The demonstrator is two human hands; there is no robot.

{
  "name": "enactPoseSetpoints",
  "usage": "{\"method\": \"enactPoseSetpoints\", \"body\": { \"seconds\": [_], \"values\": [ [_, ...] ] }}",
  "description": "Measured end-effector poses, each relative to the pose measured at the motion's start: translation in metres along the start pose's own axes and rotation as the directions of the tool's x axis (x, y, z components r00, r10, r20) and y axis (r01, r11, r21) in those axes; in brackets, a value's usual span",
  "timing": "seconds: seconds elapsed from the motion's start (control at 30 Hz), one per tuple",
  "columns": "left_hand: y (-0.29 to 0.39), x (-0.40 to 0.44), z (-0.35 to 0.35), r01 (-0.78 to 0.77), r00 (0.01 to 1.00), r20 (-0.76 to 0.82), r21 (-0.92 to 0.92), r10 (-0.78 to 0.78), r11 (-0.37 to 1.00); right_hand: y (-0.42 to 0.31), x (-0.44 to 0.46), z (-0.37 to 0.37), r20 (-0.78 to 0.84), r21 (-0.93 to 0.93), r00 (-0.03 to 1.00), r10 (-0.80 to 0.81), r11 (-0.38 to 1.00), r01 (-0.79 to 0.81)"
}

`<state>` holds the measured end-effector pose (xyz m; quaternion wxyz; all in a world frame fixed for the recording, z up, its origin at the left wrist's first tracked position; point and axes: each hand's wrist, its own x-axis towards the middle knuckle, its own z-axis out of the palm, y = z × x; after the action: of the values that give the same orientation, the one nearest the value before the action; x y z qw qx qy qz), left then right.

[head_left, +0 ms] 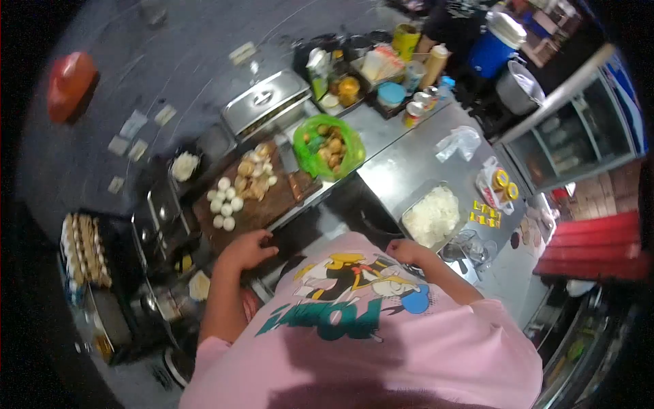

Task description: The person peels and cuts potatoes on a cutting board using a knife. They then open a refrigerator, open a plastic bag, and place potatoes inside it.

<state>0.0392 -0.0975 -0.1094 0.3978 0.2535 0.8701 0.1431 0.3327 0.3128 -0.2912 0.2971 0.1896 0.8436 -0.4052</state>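
My left hand (250,250) is at the near edge of the brown cutting board (262,213), its fingers apart and nothing in them. Several peeled white onions or eggs (225,203) lie on the board, beside a pile of brown skins (255,178). A knife with a brown handle (295,187) rests at the board's right side. Behind it stands a green bag (329,146) of round brown items. My right hand (403,251) is by the near edge of the steel counter, left of a tray of white pieces (433,217); its fingers are curled and their tips are unclear.
A lidded steel container (266,102) is behind the board. Bottles and cans (413,112) stand at the back. A white bag (459,143), yellow-lidded jars (501,180) and glasses (470,249) are on the right. Egg trays (85,250) sit far left.
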Motion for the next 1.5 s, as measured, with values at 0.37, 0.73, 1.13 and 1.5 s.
{"method": "enactPoseSetpoints", "body": {
  "seconds": [0.37,0.73,1.13,1.5],
  "values": [
    [-0.043,0.032,-0.014,-0.136,0.974,-0.154,0.195,0.167,0.971,-0.030,-0.016,-0.010,0.101,0.037,0.995,0.002,0.999,-0.005],
    [-0.093,0.121,-0.057,0.282,0.889,-0.424,0.202,-0.176,0.938,-0.039,-0.012,0.008,0.069,0.243,0.986,0.154,0.956,-0.166],
    [-0.170,0.161,-0.075,0.076,0.914,-0.398,0.362,0.080,0.929,-0.052,0.001,0.083,-0.054,0.203,0.973,0.224,0.957,-0.209],
    [-0.192,0.148,-0.084,-0.048,0.970,-0.197,0.428,0.145,0.902,-0.139,0.005,0.080,-0.074,0.272,0.942,0.328,0.915,-0.297]
  ]
}}
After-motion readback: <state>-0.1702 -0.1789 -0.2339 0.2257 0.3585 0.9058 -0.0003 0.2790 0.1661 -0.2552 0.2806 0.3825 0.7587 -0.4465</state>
